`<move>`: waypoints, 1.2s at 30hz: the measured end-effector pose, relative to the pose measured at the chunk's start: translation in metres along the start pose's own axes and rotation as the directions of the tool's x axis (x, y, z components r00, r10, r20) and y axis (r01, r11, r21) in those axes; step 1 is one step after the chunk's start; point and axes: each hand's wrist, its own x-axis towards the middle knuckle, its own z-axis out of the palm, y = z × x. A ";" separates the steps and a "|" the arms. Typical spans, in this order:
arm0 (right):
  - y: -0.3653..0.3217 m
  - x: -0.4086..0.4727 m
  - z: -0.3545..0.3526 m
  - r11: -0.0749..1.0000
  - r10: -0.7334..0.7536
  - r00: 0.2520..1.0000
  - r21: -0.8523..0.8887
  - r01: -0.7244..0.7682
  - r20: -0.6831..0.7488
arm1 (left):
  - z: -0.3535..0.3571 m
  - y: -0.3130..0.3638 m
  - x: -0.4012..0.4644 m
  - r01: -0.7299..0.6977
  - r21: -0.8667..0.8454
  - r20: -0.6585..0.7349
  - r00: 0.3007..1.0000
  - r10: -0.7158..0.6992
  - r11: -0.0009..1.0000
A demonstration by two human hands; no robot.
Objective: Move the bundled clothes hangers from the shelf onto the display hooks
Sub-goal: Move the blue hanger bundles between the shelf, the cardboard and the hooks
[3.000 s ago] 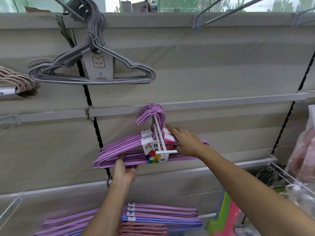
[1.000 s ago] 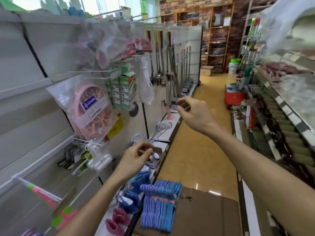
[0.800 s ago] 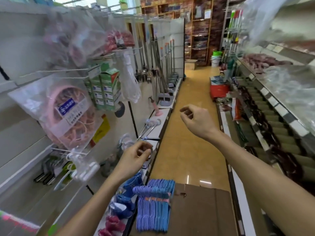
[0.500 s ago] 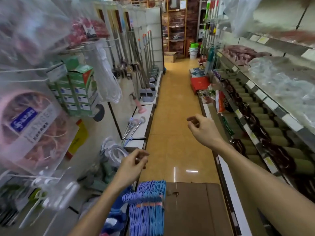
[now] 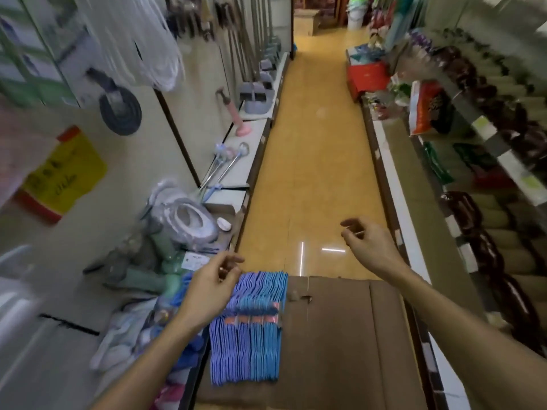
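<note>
Step in hand, as judged: reaching for the next bundle. Blue bundled hangers [image 5: 248, 329] lie flat on a brown cardboard box [image 5: 340, 335] at 6 o'clock in the head view, banded across the middle. Left hand [image 5: 207, 288] hovers at the bundle's 10 o'clock corner, fingers loosely curled, holding nothing. Right hand [image 5: 367, 244] hangs over the aisle floor [image 5: 310, 173] at 3 o'clock, relaxed, empty. No display hooks identifiable; edges blurred. Next: close the left hand on the bundle, lift, turn to the hooks.
</note>
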 end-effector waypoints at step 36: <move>0.451 0.032 0.505 0.861 0.218 0.743 0.233 -0.451 0.632 | 0.272 -0.474 0.164 -0.382 0.701 0.263 0.923 0.280 0.602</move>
